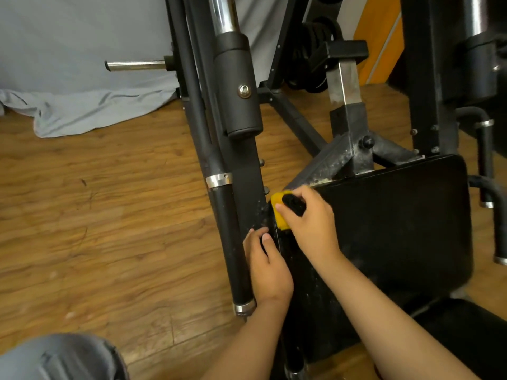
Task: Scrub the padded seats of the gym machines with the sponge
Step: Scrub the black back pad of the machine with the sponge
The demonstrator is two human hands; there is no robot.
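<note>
Knee: a grey trouser knee (63, 357) fills the near left corner.
Left hand: the left hand (267, 266) rests on the left edge of the padded seat (397, 229), fingers curled over that edge, holding nothing else.
Right hand: the right hand (307, 218) is closed around the sponge (279, 212), fingers wrapped over its dark top.
Sponge: yellow, pressed against the seat's upper left corner, just beside the black upright (247, 193).
Seat: black, flecked with pale specks along its left side.
Floor: wood-look planks (109, 215).
Far: grey cloth (82, 111) bunched on the floor; weight plates (315, 58) behind the frame.
</note>
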